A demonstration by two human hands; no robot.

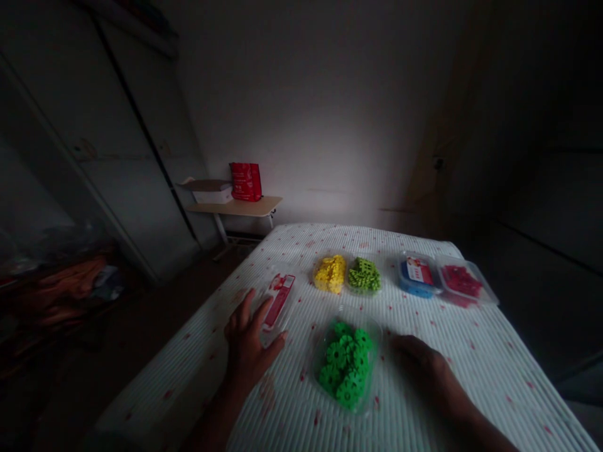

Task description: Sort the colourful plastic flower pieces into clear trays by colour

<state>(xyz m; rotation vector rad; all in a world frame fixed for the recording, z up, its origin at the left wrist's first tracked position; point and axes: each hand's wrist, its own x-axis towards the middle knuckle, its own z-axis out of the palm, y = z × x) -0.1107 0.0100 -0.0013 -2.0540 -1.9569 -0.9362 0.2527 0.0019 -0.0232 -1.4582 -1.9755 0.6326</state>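
Note:
My left hand (248, 342) is over the near left edge of a clear plastic lid (279, 301) with a red and white label. Its fingers and thumb are spread apart; whether they touch the lid I cannot make out. In front of me stands a clear plastic box (318, 370) of bright green flower-shaped plastic pieces (348, 361). To the right of this box, apart from it, is my right hand (426, 364), back upward and in shadow. Its fingers are dark and mostly hidden, and nothing shows in it.
Farther back stand small clear boxes of yellow pieces (330, 273) and light green pieces (364, 275). At the right are a labelled box of blue pieces (417, 276) and one of pinkish-red pieces (461, 280). A ribbed, red-speckled cover (409, 427) lies beneath. A side table (249, 206) holds a red bag (245, 182).

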